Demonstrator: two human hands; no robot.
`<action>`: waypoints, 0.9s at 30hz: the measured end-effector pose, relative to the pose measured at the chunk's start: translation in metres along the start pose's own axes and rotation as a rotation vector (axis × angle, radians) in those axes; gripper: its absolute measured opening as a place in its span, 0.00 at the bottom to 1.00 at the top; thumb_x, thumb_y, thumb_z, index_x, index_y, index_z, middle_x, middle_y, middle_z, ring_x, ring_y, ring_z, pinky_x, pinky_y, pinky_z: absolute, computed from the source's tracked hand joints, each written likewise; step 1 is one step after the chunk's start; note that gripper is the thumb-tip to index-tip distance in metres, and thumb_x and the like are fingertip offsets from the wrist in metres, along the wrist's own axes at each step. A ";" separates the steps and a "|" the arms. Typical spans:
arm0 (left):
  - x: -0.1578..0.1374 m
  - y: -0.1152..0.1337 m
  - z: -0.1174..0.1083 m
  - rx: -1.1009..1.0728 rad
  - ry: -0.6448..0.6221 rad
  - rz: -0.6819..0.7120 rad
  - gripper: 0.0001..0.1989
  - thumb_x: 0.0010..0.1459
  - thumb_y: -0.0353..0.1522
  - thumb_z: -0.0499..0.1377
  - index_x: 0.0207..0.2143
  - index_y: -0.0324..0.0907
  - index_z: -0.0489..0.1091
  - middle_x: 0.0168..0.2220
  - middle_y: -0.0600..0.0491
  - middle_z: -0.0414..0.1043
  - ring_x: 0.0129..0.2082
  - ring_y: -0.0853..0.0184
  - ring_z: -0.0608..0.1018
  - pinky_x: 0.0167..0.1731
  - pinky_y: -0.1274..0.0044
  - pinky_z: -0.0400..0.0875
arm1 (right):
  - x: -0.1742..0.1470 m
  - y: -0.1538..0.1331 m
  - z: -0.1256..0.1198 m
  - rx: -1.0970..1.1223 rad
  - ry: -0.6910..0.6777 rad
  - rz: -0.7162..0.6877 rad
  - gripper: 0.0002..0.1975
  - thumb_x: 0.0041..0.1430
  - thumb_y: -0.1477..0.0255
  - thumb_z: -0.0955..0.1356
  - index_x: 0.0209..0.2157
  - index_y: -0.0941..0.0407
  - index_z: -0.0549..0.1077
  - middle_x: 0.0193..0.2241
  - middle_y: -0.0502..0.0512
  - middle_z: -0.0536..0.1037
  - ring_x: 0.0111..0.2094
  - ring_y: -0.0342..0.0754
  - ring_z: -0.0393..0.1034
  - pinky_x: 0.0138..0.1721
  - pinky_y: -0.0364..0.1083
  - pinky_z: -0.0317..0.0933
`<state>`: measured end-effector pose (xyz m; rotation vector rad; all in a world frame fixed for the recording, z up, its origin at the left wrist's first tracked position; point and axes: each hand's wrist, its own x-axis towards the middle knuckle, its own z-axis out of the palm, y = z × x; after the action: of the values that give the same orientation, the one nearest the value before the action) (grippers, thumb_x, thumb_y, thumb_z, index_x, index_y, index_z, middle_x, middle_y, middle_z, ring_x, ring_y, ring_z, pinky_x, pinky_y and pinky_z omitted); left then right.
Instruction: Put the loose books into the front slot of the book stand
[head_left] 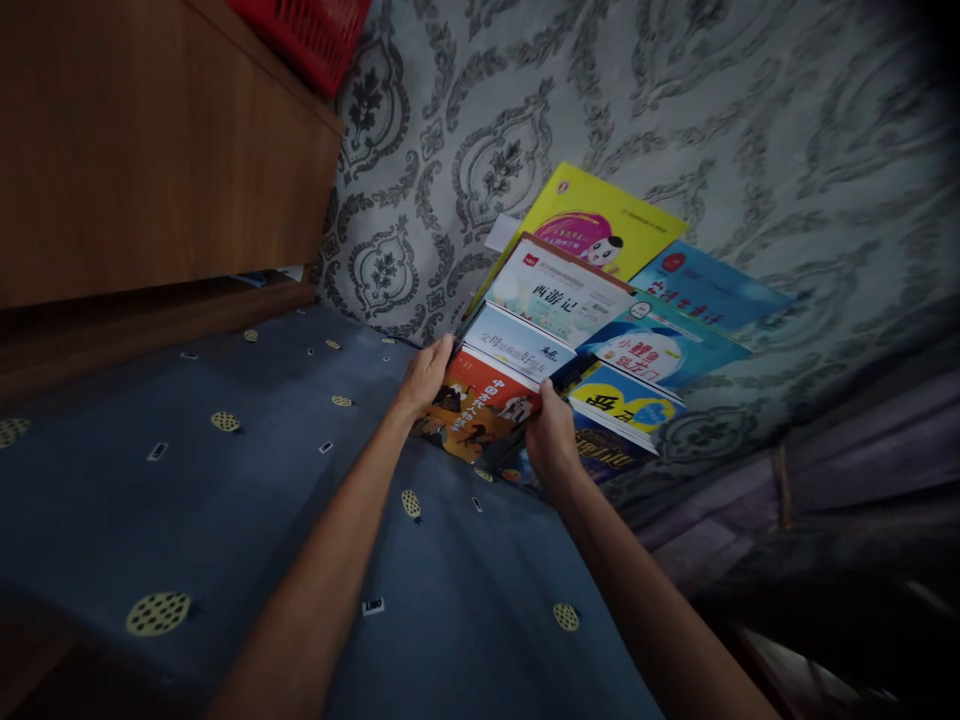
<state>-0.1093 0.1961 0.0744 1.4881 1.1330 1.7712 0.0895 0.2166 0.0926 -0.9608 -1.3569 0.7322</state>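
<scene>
Both grips closed on one orange-covered book point(480, 405): left hand point(425, 377) clasping its edge at 9 o'clock, right hand point(550, 437) pinching the edge at 3 o'clock, thumb over the cover. Held from two sides, seemingly to keep the glossy, slippery cover square atop the pile. Underneath and at 3 o'clock, a dark blue book point(604, 455), partly hidden by the wrist. Resting on a bed with a soft blue spread point(225, 500) dotted with pale yellow ovals. Farther, toward 12 o'clock, fanned like shingles so each title shows: a pale blue book point(514, 343), a white book with a red border point(559, 290), a yellow-lettered book point(626, 402), a teal book point(660, 345), a yellow book point(600, 220). Flat, thin, rectangular. Beyond, grey damask fabric point(600, 100); at 10 o'clock, a smooth wooden cabinet point(150, 150) beneath a red plastic basket point(307, 35).
</scene>
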 end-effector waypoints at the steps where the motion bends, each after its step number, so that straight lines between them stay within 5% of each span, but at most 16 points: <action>1: 0.000 0.000 0.000 -0.010 0.018 0.012 0.29 0.74 0.43 0.40 0.59 0.37 0.71 0.60 0.46 0.74 0.62 0.60 0.73 0.63 0.71 0.65 | -0.001 0.000 -0.001 -0.001 -0.002 -0.003 0.26 0.57 0.48 0.66 0.40 0.57 0.77 0.38 0.55 0.83 0.46 0.53 0.77 0.48 0.51 0.72; 10: -0.001 0.005 0.001 0.001 0.055 0.061 0.27 0.73 0.43 0.44 0.49 0.37 0.77 0.51 0.46 0.80 0.59 0.56 0.75 0.63 0.68 0.65 | -0.007 -0.003 -0.003 0.024 -0.044 -0.004 0.25 0.56 0.50 0.68 0.39 0.58 0.78 0.39 0.59 0.84 0.45 0.55 0.76 0.50 0.52 0.69; 19: 0.002 -0.002 0.001 -0.165 0.081 -0.016 0.30 0.70 0.51 0.46 0.50 0.37 0.76 0.54 0.43 0.78 0.57 0.57 0.77 0.58 0.69 0.70 | -0.009 0.000 -0.004 -0.042 -0.033 -0.018 0.26 0.57 0.48 0.67 0.36 0.58 0.78 0.36 0.59 0.83 0.42 0.55 0.76 0.44 0.52 0.71; 23: 0.003 -0.001 -0.007 -0.308 0.231 -0.100 0.30 0.70 0.50 0.46 0.47 0.36 0.75 0.47 0.40 0.81 0.47 0.58 0.83 0.45 0.72 0.77 | -0.017 -0.008 -0.006 -0.047 -0.055 -0.041 0.28 0.58 0.47 0.66 0.41 0.58 0.79 0.41 0.60 0.83 0.45 0.56 0.76 0.47 0.53 0.70; 27: 0.001 -0.008 -0.028 -0.394 0.409 -0.205 0.28 0.69 0.51 0.46 0.39 0.37 0.73 0.33 0.45 0.81 0.29 0.65 0.83 0.29 0.77 0.73 | -0.036 -0.017 -0.014 -0.162 -0.083 -0.101 0.30 0.61 0.48 0.65 0.50 0.58 0.78 0.51 0.61 0.81 0.54 0.58 0.72 0.58 0.57 0.64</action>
<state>-0.1371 0.1939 0.0672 0.7743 1.0014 2.0559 0.0984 0.1748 0.0918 -0.9905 -1.5451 0.5983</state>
